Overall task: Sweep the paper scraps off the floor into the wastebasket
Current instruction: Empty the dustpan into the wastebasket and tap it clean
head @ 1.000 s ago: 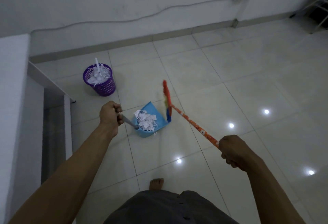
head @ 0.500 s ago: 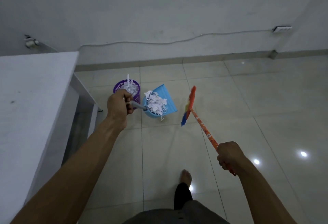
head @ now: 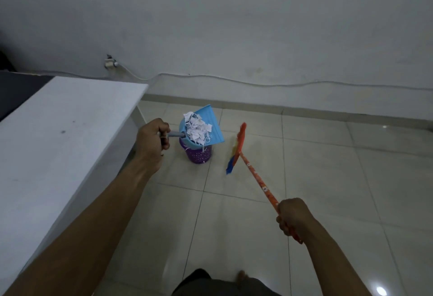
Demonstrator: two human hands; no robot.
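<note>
Grey wall [head: 234, 26], tiled floor [head: 328, 178], white tabletop [head: 58, 143] at left. The purple basket [head: 199, 156] stands on the floor near the tabletop. Just above it the left hand [head: 151, 142] grips a blue dustpan [head: 215, 129] heaped with scraps [head: 198, 129]; the right hand [head: 293, 216] grips the broom [head: 257, 178].

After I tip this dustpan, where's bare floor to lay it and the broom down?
Bare tiles right of the broom, up to the wall; also tiles between the wastebasket and the person's foot. Tight between the table corner and wastebasket, where the left hand holds the dustpan.
</note>
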